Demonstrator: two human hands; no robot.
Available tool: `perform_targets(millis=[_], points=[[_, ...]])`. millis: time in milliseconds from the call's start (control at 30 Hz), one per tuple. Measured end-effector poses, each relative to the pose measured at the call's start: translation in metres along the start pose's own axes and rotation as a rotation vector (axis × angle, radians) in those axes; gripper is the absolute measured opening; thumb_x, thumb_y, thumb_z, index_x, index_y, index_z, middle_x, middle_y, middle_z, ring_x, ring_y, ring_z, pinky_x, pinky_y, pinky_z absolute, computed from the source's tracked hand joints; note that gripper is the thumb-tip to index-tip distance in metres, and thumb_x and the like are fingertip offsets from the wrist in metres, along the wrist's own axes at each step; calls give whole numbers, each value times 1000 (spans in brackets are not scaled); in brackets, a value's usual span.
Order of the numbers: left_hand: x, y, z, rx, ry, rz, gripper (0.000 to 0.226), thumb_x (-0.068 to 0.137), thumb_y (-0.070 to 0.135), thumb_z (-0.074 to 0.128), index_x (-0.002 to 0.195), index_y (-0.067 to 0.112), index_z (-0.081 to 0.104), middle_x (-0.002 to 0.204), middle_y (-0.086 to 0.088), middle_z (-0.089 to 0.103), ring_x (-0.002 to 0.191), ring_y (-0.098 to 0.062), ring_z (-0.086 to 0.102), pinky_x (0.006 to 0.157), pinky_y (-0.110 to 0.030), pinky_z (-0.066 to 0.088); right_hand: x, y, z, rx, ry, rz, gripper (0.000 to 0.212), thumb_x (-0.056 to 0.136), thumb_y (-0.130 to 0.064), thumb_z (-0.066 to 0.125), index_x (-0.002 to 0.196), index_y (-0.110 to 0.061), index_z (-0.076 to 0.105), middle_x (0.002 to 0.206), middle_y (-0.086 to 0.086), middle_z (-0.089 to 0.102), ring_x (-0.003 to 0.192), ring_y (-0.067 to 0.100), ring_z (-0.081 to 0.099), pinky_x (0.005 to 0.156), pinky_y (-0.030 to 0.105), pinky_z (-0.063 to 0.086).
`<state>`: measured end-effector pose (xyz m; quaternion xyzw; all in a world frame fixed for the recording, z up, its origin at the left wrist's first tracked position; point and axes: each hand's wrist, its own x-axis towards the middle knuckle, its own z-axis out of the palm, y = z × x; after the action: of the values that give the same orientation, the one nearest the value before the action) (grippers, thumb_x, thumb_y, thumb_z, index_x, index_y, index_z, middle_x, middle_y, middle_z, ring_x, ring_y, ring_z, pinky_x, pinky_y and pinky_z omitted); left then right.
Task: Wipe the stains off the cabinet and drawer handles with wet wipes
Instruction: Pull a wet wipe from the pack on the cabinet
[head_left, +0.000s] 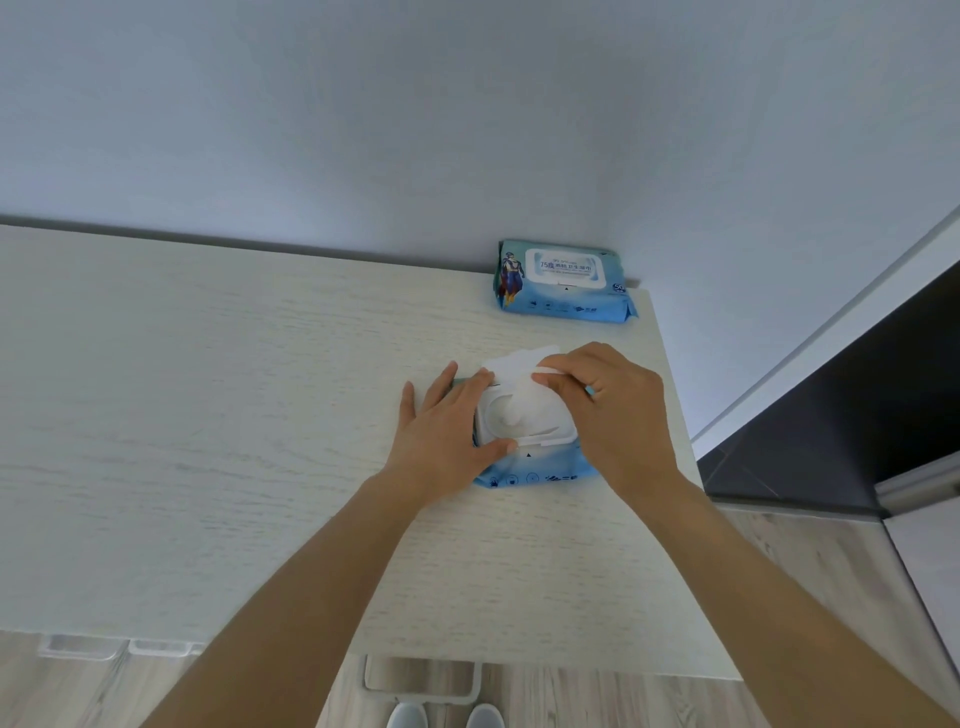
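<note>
On the pale tabletop (208, 415), the left hand (441, 431) presses flat, fingers straight, on an opened wipes pack (530, 467); the right hand (618, 410) pinches a white wipe (519, 374) rising from it. Beyond, against the wall, a closed pack (563, 283) reads "75" and "50".

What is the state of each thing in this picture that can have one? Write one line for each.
Near wipe pack: lid open, lying flat on the cabinet top.
Wet wipe: partly drawn out of the opening.
Far wipe pack: lid closed, lying flat.
Left hand: fingers straight, pressing the near pack.
Right hand: pinching the wipe.
</note>
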<state>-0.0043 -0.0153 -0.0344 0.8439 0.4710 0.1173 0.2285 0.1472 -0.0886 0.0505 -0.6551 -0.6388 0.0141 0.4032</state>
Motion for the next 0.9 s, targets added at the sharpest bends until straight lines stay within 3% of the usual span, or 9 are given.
perform_targets(millis=[133,267,333,433,533,600,700,800,900], points=[[1,0,-1,15,-13,-11,80,85,58,59,148,34,17,155,11,21,143,-3,-7,113,-44,-14,2,0,-5,26,11,22,9,84,-5,69,91,-3,73,86,7,70,77,8,55,78,-1,37],[2,-1,1,59,-40,18,82,86,59,56,150,32,12,158,13,12,143,-6,-14,113,-44,-16,-5,6,-3,42,-170,247,6,87,-25,65,87,-20,62,85,-8,63,75,9,54,68,16,44],[2,-1,2,66,-48,23,83,87,58,56,151,31,10,158,14,9,142,-6,-16,113,-44,-16,-11,10,2,-60,-280,293,22,81,-45,57,79,-23,54,79,-11,55,72,11,52,61,21,41],[2,-2,4,42,-44,20,82,88,55,56,152,31,10,158,15,6,142,-4,-18,114,-43,-14,-12,7,13,-194,-250,323,43,78,-65,50,68,-24,49,75,-11,49,66,9,48,53,19,34],[1,-4,4,15,-33,25,82,87,55,56,152,31,12,158,16,7,142,-3,-17,114,-41,-13,-13,8,28,-246,-272,306,26,84,-47,62,89,-22,56,92,-9,52,81,11,50,58,23,36],[0,-5,5,19,-24,28,82,87,57,55,152,30,12,158,16,8,142,-2,-17,114,-41,-13,-17,11,35,-249,-322,292,27,87,-39,62,105,-19,62,103,-3,52,90,12,50,65,24,39],[0,-5,5,22,-18,22,83,87,58,55,152,31,12,158,15,9,141,-1,-16,114,-41,-12,-21,16,38,-192,-350,230,15,92,-19,61,101,-12,70,97,3,56,83,14,51,69,24,44],[-1,-4,4,30,-21,19,82,87,58,55,151,32,12,158,15,9,142,-2,-15,115,-41,-12,-24,21,34,-76,-194,104,14,83,6,66,88,-3,74,84,10,66,73,17,58,73,15,41],[-1,-3,2,48,-32,15,81,87,58,55,151,32,12,158,15,9,142,-3,-14,115,-42,-11,-28,23,29,-19,-113,82,17,78,10,70,88,-3,75,84,8,68,73,10,55,76,0,38]])
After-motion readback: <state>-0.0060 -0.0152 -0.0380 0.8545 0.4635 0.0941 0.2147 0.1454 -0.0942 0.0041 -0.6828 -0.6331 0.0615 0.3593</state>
